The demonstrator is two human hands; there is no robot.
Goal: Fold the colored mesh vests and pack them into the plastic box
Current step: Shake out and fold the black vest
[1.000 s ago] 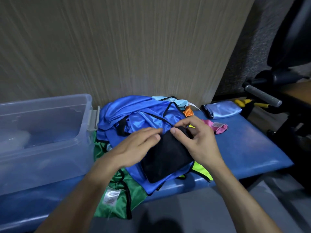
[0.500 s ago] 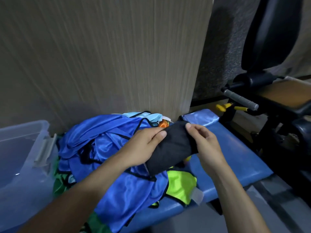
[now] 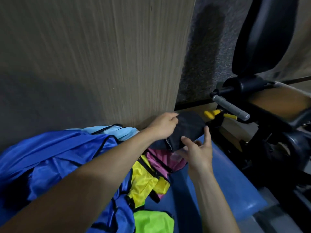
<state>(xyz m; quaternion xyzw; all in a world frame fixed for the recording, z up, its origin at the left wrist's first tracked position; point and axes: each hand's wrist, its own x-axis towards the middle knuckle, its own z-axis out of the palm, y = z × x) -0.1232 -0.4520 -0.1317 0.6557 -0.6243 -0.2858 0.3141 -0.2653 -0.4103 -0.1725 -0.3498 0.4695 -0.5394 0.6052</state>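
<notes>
Black folded vest (image 3: 186, 130) is up by the wood panel (image 3: 101, 64), left hand (image 3: 162, 126) gripping its far end, right hand (image 3: 197, 153) spread loosely under it, barely touching. Below it the blue (image 3: 58, 157), pink (image 3: 161, 158) and yellow (image 3: 144, 182) vests lie unfolded on the tabletop (image 3: 227, 185). Box isn't in view, so most of the job looks left.

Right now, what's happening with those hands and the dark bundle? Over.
Left hand grips folded black vest. Right hand open, fingers touching it. Plastic box out of view. Loose vests piled on blue bench.
</notes>
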